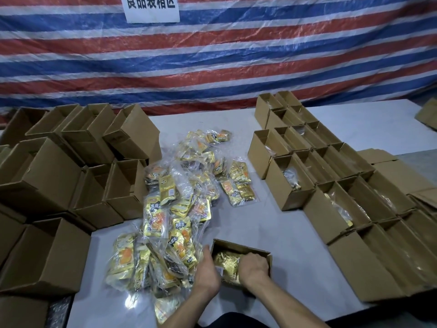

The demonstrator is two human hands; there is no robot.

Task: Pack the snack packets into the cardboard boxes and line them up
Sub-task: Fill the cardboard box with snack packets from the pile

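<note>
Where the near edge of the table (pixel 272 223) meets the frame, both forearms cross it and are cut off below. The left hand (pixel 207 272), back upward, lies against the left wall of the open box (pixel 243 246). Its fingers are hidden, so any grip cannot be told. The right hand (pixel 255 266) is inside this box, its fingers curled down on the gold packets (pixel 227 262) and its fingertips buried. The loose packet pile (pixel 170 221) touches the left hand and runs away up the table. A bare strip separates it from the packed boxes (pixel 331 176) lined up at right. Empty boxes (pixel 47 183) are stacked at left. Behind hangs a striped tarpaulin (pixel 212 67) with a sign (pixel 152 9) cropped at the top.
</note>
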